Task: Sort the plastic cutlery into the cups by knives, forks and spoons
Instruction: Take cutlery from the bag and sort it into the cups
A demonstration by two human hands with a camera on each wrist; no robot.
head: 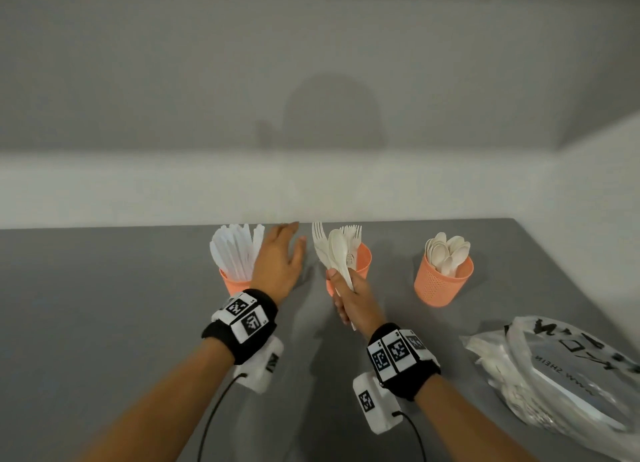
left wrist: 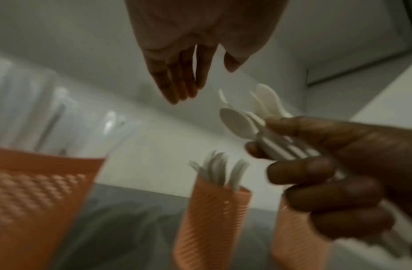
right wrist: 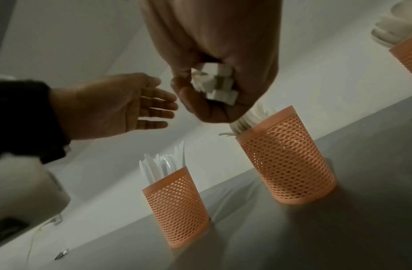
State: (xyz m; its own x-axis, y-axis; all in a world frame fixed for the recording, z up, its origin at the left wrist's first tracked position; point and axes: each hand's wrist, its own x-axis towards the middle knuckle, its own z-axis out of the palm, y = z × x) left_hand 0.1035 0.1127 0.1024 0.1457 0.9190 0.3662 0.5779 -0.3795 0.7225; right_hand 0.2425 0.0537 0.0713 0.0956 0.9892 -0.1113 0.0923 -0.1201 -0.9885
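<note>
The bundle of cutlery (head: 334, 253) — spoons and at least 1 fork, the exact count hard to make out — stands fanned in the right hand (head: 356, 305), whose fingers wrap its handles in front of the fork cup (head: 363, 259), half hiding it. At 9 o'clock, the left hand (head: 280, 257) hovers with fingers straight and empty, beside the knife cup (head: 230, 283). The spoon cup (head: 441, 281) stands at 3 o'clock.
</note>
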